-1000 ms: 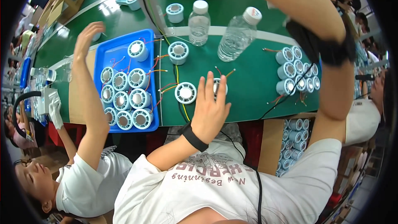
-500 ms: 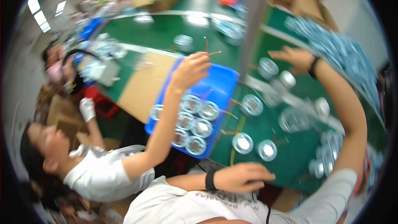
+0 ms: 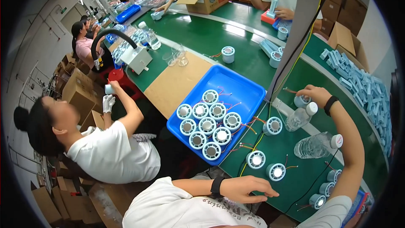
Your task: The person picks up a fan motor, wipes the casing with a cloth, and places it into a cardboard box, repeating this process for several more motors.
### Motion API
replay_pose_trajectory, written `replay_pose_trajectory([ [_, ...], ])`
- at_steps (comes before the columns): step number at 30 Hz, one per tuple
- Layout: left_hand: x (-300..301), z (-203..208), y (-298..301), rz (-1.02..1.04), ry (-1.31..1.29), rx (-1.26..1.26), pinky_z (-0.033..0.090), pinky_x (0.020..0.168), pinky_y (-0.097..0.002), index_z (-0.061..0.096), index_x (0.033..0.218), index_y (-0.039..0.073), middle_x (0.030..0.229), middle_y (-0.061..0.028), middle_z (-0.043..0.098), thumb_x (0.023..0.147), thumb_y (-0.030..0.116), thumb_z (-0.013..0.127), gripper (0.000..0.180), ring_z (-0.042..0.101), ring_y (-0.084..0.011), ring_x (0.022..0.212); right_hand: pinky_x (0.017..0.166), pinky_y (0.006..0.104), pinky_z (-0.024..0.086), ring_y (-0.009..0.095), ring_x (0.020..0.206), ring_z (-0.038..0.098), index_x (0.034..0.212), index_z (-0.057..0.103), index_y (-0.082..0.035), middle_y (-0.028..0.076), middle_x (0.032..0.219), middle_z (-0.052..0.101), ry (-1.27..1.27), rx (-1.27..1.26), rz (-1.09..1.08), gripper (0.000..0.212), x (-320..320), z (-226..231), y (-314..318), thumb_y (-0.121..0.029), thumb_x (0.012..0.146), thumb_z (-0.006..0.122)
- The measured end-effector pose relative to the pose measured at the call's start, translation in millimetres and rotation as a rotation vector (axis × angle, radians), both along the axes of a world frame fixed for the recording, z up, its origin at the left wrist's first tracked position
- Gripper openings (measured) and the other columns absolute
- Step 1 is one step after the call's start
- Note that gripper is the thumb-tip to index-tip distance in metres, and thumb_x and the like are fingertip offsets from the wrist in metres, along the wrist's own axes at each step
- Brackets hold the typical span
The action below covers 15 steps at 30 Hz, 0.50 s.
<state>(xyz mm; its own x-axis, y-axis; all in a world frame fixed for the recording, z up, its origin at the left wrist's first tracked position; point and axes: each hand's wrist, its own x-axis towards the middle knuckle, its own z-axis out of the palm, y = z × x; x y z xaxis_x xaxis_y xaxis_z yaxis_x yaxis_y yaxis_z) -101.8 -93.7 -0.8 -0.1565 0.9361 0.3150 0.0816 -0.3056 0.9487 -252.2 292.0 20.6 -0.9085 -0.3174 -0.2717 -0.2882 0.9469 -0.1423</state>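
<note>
Since the earlier frame, your right hand (image 3: 316, 96) has closed in on a round blue part (image 3: 302, 101), standing beyond the pale strip (image 3: 280, 105) on the green table (image 3: 309, 169). Its fingers curl over the top; how firmly they grip, you cannot tell. Hold the casing, not the reddish wire (image 3: 290, 90). Clear the capped bottle (image 3: 300, 118) just beside it. Rest your left hand (image 3: 242, 189), loosely extended with nothing visible in it, clear of the wired pair (image 3: 255, 159).
</note>
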Motion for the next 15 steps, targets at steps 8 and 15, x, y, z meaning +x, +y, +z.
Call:
replay_pose_trajectory([
  [8,10,-3,-14,0.030,-0.061,0.000,0.050,0.084,-0.0361,0.060,0.120,0.002,0.106,-0.0121,0.064,0.090,0.003,0.056,0.030,0.061,-0.0276,0.098,0.089,0.0350,0.048,0.028,0.101,0.059,0.127,0.054,-0.018,0.010,0.105,0.060,0.503,-0.042,-0.413,0.076,113,64,64,0.013,0.060,0.071],
  [15,22,7,-19,-0.015,-0.007,0.065,0.050,0.085,-0.0356,0.060,0.120,0.002,0.110,-0.0121,0.064,0.087,0.002,0.061,0.033,0.061,-0.0272,0.100,0.106,0.0330,0.035,0.027,0.123,0.050,0.130,0.052,-0.008,0.010,0.134,0.053,0.758,-0.158,-0.692,0.065,315,131,-29,0.014,0.070,0.059],
])
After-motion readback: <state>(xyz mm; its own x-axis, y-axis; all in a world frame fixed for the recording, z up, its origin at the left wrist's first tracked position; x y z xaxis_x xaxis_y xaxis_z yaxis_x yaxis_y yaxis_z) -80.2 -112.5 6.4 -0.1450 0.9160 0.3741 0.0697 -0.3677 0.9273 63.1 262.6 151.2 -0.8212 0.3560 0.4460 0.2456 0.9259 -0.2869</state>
